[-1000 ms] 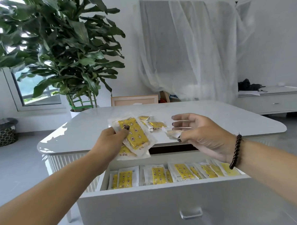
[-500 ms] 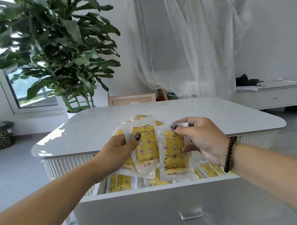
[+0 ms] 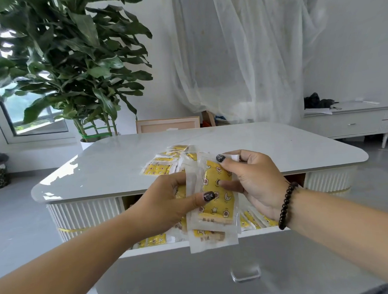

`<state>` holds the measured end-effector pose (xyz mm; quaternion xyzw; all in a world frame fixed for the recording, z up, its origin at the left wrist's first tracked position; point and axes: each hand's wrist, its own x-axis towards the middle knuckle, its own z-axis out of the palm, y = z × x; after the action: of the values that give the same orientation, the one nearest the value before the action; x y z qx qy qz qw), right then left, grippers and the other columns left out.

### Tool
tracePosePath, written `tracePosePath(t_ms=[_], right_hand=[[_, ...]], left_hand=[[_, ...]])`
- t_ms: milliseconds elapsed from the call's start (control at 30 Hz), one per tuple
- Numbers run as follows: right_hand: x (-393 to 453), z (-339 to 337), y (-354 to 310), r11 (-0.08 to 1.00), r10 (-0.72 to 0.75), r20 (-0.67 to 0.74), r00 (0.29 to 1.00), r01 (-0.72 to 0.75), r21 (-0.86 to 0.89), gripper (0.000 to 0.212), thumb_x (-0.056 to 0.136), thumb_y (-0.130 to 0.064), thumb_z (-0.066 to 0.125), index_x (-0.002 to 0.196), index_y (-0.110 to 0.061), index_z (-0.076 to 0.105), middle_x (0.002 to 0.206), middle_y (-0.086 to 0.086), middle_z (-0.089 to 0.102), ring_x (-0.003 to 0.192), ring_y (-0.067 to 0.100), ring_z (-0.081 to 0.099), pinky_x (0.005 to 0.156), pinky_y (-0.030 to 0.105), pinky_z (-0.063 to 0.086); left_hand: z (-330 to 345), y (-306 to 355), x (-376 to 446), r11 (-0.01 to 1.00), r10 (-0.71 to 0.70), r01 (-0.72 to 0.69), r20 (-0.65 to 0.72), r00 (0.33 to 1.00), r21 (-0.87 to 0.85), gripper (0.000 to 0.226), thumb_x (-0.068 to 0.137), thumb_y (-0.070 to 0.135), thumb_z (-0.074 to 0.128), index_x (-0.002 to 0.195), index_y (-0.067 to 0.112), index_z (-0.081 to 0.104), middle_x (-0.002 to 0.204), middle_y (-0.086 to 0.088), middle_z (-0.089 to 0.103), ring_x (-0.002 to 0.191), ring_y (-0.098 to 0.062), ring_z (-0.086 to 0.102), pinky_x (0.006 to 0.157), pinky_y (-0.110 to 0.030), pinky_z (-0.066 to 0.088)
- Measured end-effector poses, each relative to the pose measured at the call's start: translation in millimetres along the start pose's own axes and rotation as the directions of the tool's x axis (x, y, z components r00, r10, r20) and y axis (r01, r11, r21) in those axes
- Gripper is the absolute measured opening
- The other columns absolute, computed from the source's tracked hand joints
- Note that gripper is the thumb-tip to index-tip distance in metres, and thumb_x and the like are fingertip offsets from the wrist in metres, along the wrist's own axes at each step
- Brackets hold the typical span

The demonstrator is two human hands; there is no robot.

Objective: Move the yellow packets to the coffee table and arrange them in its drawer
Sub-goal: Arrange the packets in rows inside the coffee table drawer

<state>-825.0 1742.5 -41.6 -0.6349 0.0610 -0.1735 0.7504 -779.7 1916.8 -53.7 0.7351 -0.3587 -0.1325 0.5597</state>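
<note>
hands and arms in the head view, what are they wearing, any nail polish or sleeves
Both forearms are bare, with no sleeves in view. The right hand has a dark beaded bracelet at the wrist. The left hand wears nothing visible. Both thumbnails have dark patterned polish.

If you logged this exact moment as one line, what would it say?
left hand: holds stack of yellow plastic-wrapped packets | right hand: pinches front packet | white coffee-table drawer: open, packets inside | more packets on tabletop
</note>
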Motion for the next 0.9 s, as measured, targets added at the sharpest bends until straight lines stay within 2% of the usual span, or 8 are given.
tracePosePath(t_ms=[100,167,267,400,500,667,800,900], right_hand=[[2,-1,0,0.999,-0.024,0.028,0.999,0.025,-0.047,0.009,0.089,-0.003,0.062,0.089,-0.011,0.066,0.084,0.005,0.069,0.057,0.017,0.067,0.052,0.024,0.058],[5,-4,0,0.974,-0.048,0.042,0.998,0.056,-0.219,0.017,0.088,0.0,0.06,0.094,-0.016,0.066,0.092,0.009,0.068,0.057,0.016,0.066,0.053,0.026,0.058],[12,-12,3,0.914,-0.02,0.048,0.999,0.038,-0.405,0.024,0.083,-0.007,0.069,0.104,-0.017,0.065,0.104,0.015,0.068,0.076,0.016,0.065,0.056,0.024,0.054],[14,-17,11,0.936,0.143,0.077,0.987,-0.109,-0.335,0.038,0.074,-0.02,0.08,0.107,-0.012,0.062,0.099,0.011,0.072,0.086,0.023,0.07,0.071,0.034,0.057],[10,-13,19,0.945,0.17,0.129,0.977,-0.125,-0.301,0.034,0.077,-0.022,0.077,0.105,-0.008,0.066,0.102,0.012,0.073,0.09,0.022,0.069,0.077,0.038,0.057],[10,-10,22,0.966,0.127,0.116,0.985,-0.096,-0.24,0.032,0.071,-0.02,0.08,0.099,-0.007,0.071,0.107,0.018,0.071,0.108,0.037,0.064,0.098,0.057,0.046],[17,-14,16,0.98,0.06,0.12,0.991,-0.035,-0.198,0.031,0.07,-0.014,0.079,0.098,-0.007,0.069,0.105,0.018,0.071,0.103,0.034,0.067,0.095,0.049,0.051],[28,-17,19,0.976,0.044,0.141,0.989,-0.013,-0.216,0.018,0.082,-0.009,0.071,0.099,-0.01,0.068,0.103,0.014,0.073,0.102,0.029,0.068,0.096,0.043,0.051]], left_hand=[[0,-1,1,1.0,-0.028,0.028,-0.048,0.998,0.01,0.024,0.068,0.031,0.069,0.092,0.027,0.071,0.09,0.013,0.076,0.082,-0.008,0.074,0.064,-0.018,0.057],[-1,-1,0,0.999,-0.049,0.049,-0.088,0.995,0.003,0.016,0.074,0.028,0.071,0.09,0.029,0.07,0.085,0.016,0.076,0.078,-0.006,0.073,0.061,-0.016,0.056],[-7,-4,0,0.996,-0.094,0.091,-0.164,0.982,-0.024,0.012,0.08,0.025,0.071,0.092,0.026,0.072,0.085,0.009,0.077,0.077,-0.011,0.074,0.066,-0.022,0.059],[-17,-6,-1,0.985,-0.147,0.123,-0.206,0.967,-0.125,0.029,0.067,0.033,0.07,0.093,0.022,0.073,0.092,-0.002,0.077,0.083,-0.021,0.075,0.074,-0.034,0.06],[-18,-6,-3,0.973,-0.168,0.142,-0.138,0.976,-0.18,0.034,0.064,0.028,0.071,0.096,0.017,0.072,0.095,-0.003,0.077,0.086,-0.022,0.075,0.071,-0.031,0.061],[-12,-6,-2,0.983,-0.183,0.179,-0.106,0.977,-0.042,0.026,0.076,0.014,0.076,0.101,0.019,0.069,0.092,0.007,0.077,0.083,-0.011,0.074,0.068,-0.022,0.058],[-9,-7,12,0.982,-0.159,0.174,-0.179,0.971,0.071,0.022,0.084,0.013,0.071,0.102,0.023,0.065,0.091,0.012,0.075,0.078,-0.003,0.072,0.06,-0.013,0.054],[-5,-12,28,0.972,-0.144,0.183,-0.239,0.96,0.15,0.024,0.086,0.014,0.071,0.108,0.02,0.062,0.098,0.006,0.072,0.086,-0.01,0.071,0.072,-0.022,0.057]])
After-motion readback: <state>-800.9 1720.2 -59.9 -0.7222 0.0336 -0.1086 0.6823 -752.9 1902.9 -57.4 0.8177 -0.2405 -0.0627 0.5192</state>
